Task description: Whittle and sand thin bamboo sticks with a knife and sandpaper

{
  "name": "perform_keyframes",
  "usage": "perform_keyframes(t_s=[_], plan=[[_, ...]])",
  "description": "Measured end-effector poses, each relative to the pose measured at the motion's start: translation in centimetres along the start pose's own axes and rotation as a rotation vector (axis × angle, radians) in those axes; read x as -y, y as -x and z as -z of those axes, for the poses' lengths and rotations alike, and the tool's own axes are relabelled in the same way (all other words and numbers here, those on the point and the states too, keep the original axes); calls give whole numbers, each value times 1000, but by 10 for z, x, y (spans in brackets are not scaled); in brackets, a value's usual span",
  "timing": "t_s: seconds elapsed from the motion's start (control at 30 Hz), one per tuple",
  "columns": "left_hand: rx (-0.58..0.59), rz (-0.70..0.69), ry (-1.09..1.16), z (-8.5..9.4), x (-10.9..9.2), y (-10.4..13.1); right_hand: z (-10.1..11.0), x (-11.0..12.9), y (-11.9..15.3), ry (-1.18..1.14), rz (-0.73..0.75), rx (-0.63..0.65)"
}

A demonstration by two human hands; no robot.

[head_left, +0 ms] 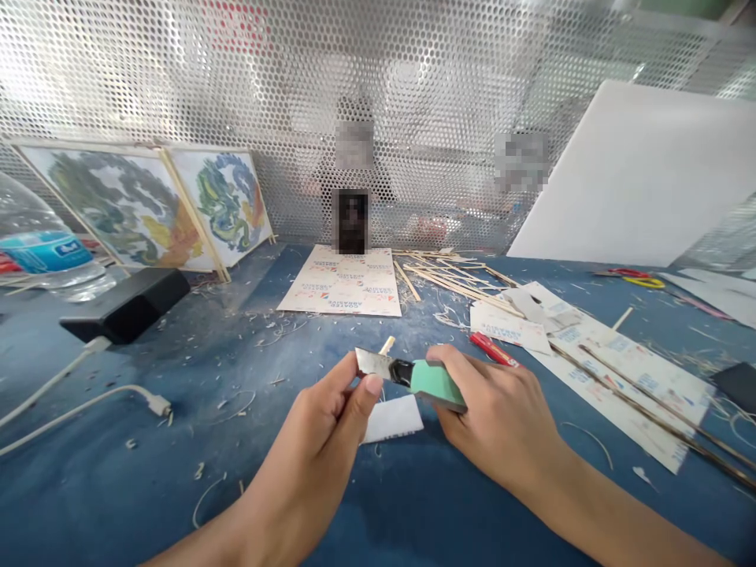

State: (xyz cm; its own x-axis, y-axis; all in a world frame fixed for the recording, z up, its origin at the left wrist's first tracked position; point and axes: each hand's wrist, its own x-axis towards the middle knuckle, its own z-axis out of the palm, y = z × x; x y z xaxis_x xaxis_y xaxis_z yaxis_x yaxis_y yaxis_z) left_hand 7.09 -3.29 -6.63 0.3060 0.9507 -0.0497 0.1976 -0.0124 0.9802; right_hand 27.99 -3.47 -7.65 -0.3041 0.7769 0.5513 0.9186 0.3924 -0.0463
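Observation:
My right hand (pixel 493 409) is wrapped round the green handle of a utility knife (pixel 435 382), whose blade points left. The blade lies at the fingertips of my left hand (pixel 331 433), which pinches a short pale wooden stick (pixel 387 345). Only the stick's far end shows, sticking out behind the blade; the rest is hidden by the blade and fingers. Below the hands, a small folded piece of white paper (pixel 397 419) lies on the blue tabletop (pixel 378 504). Just beyond my right hand is a red tool or pen (pixel 494 349), partly covered by it.
Sandpaper sheets (pixel 348 283) and thin wooden sticks (pixel 454 283) lie ahead. Dark rods (pixel 638 402) rest on more sandpaper at right, near scissors (pixel 641 279). At left are a black box (pixel 127 303), a white cable (pixel 157 403), a bottle (pixel 53 244) and framed dragon paintings (pixel 118 205). A perforated metal screen (pixel 295 102) stands behind.

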Motion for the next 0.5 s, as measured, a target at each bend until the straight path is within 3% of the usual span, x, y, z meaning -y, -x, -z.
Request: perform_keyframes(t_s=[0.23,0.5], plan=[[-19,23,-100,5,-11,-2,0,3,1,60,-23,-55],[3,-37,-117,3,-5,3,-1,1,0,-25,2,20]])
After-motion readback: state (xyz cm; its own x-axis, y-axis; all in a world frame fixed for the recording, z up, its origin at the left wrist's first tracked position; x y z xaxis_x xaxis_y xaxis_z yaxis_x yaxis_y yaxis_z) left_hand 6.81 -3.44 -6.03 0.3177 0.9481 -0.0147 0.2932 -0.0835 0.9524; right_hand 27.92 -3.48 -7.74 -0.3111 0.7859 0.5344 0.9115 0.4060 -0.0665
